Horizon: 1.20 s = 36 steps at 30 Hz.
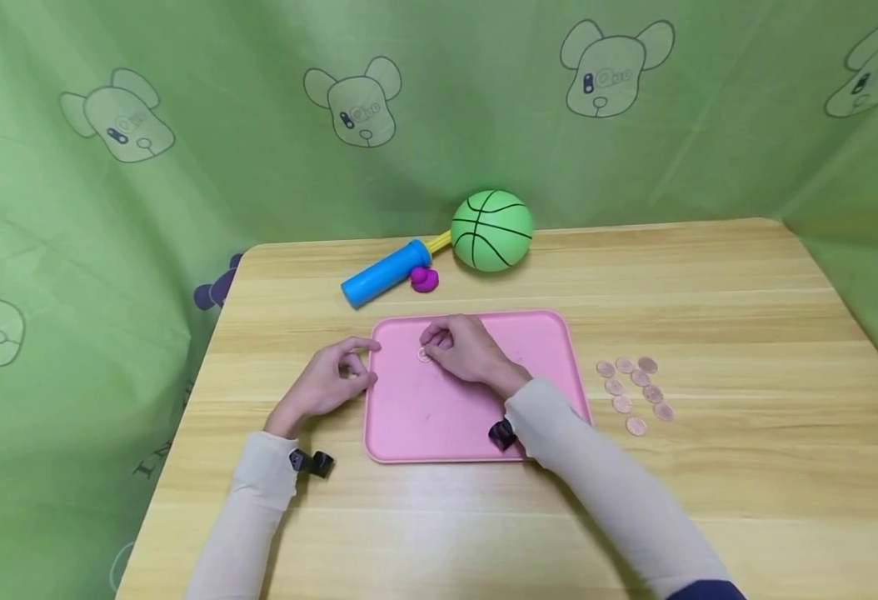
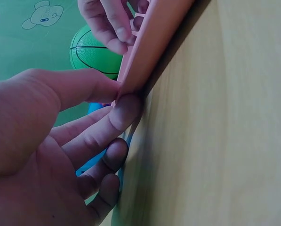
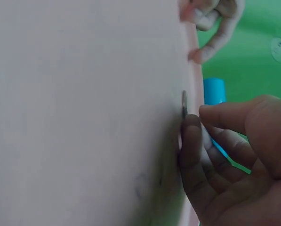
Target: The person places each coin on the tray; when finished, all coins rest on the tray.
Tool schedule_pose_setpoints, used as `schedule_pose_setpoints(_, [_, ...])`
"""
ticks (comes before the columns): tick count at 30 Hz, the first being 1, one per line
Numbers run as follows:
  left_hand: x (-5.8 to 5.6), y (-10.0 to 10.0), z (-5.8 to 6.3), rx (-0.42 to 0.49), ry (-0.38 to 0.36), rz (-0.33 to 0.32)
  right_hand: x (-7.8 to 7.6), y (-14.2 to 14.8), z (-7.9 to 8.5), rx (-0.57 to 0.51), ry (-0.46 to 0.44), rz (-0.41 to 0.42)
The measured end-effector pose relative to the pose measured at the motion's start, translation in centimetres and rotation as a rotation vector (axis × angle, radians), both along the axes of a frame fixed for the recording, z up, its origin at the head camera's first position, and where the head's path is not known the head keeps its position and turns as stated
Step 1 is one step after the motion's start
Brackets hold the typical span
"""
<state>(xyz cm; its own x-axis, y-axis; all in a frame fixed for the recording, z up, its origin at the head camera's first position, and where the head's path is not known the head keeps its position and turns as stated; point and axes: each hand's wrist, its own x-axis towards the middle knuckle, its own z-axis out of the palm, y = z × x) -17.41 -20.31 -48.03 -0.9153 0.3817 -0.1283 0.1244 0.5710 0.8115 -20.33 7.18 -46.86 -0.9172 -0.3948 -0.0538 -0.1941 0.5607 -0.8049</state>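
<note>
On the pink tray point(image 1: 439, 433) lies one small round coin point(image 1: 423, 355), seen nearly edge-on in the right wrist view. My right hand point(image 1: 465, 350) is bent over the tray, its thumb and index fingertips right beside the coin point(image 3: 184, 102). The index fingertip seems to touch it, while a narrow gap separates that finger from the thumb. At the tray's left edge my left hand point(image 1: 326, 379) rests its thumb and index fingertips on the rim, spread apart. Its other fingers are loosely bent beside the tray point(image 2: 152, 47).
Several copper-coloured coins point(image 1: 636, 427) lie on the wooden table point(image 1: 739, 333) right of the tray. Behind the tray are a blue pump point(image 1: 385, 273), a purple rubber duck point(image 1: 425, 280) and a green ball point(image 1: 491, 231). A green printed curtain point(image 1: 469, 100) hangs behind.
</note>
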Motion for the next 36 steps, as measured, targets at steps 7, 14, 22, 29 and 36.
schedule_pose_setpoints(7, [0.2, -0.1, 0.2, 0.017, -0.004, -0.019, 1.1, 2.5, 0.8, -0.006, 0.004, -0.012])
schedule_pose_setpoints(14, [0.1, -0.2, 0.5, 0.013, -0.018, -0.025, 2.8, 8.5, 3.1, -0.014, -0.017, -0.112])
schedule_pose_setpoints(22, [0.2, -0.2, 0.2, 0.018, -0.029, -0.02, 4.5, 16.0, 4.3, 0.136, 0.145, -0.205])
schedule_pose_setpoints(29, [-0.2, -0.3, 0.1, 0.034, -0.014, -0.042, 5.4, 21.5, 3.1, 0.305, 0.206, -0.134])
schedule_pose_setpoints(36, [-0.3, -0.5, -0.3, 0.028, -0.006, -0.034, 5.5, 24.5, 1.8, 0.384, 0.228, -0.002])
